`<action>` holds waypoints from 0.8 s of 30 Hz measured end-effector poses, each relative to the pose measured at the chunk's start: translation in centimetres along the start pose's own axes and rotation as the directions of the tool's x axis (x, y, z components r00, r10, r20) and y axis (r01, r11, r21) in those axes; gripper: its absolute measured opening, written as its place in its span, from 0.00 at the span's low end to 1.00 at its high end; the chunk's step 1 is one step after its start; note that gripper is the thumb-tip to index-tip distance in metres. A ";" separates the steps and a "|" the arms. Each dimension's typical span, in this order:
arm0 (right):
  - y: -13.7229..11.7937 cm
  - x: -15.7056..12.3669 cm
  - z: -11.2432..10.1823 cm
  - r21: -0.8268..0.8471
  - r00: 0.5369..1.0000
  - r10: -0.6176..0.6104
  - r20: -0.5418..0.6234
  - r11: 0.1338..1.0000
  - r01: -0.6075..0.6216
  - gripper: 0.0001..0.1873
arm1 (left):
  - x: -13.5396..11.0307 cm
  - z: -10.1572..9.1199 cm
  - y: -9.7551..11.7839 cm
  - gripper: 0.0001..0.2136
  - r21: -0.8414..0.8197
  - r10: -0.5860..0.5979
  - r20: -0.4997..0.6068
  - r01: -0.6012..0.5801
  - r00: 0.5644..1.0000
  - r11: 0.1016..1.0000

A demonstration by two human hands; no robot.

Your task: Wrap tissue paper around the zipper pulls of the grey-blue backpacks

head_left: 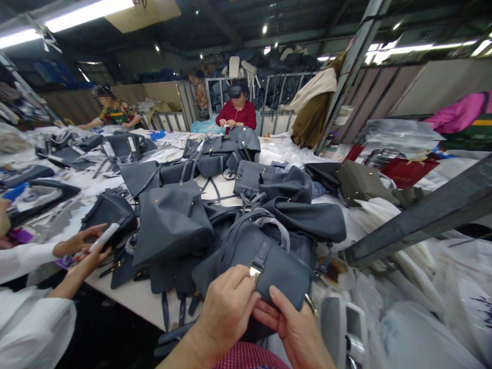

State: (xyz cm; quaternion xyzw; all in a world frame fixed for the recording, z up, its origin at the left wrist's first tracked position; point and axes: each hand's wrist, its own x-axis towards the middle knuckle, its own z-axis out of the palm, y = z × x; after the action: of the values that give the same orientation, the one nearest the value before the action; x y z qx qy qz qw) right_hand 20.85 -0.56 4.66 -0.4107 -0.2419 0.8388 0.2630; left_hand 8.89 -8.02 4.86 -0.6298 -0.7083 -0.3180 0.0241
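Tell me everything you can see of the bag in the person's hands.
The bag is slate-grey, with a pebbled leather look. A narrow strap tab runs down its flap to a shiny metal buckle, which the left hand pinches while the right hand holds the lower edge. Its far side rests on other grey bags.

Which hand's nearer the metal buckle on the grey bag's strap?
Left: the left hand sits just lower left of the metal buckle; the right hand is farther off, below and to its right.
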 end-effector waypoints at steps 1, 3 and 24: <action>0.1 0.0 -0.1 -0.002 1.000 0.000 0.000 1.000 0.000 0.42 | -0.1 0.2 0.0 0.08 0.012 0.012 -0.004 -0.012 1.000 1.000; 0.2 0.1 -0.3 -0.004 1.000 0.003 0.006 1.000 -0.003 0.43 | -0.3 0.6 -0.1 0.09 0.049 0.034 -0.008 -0.033 0.999 0.998; 0.3 0.5 -1.8 -0.054 0.998 0.047 -0.032 0.997 -0.049 0.44 | 1.1 -4.9 -5.1 0.11 -0.048 -0.381 -0.063 0.378 0.923 0.924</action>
State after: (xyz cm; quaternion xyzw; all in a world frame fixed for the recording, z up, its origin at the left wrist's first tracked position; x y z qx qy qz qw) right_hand 21.95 -0.07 3.23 -0.4363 -0.2510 0.8315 0.2351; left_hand 2.22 -9.40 7.13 -0.4694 -0.8097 -0.3513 -0.0239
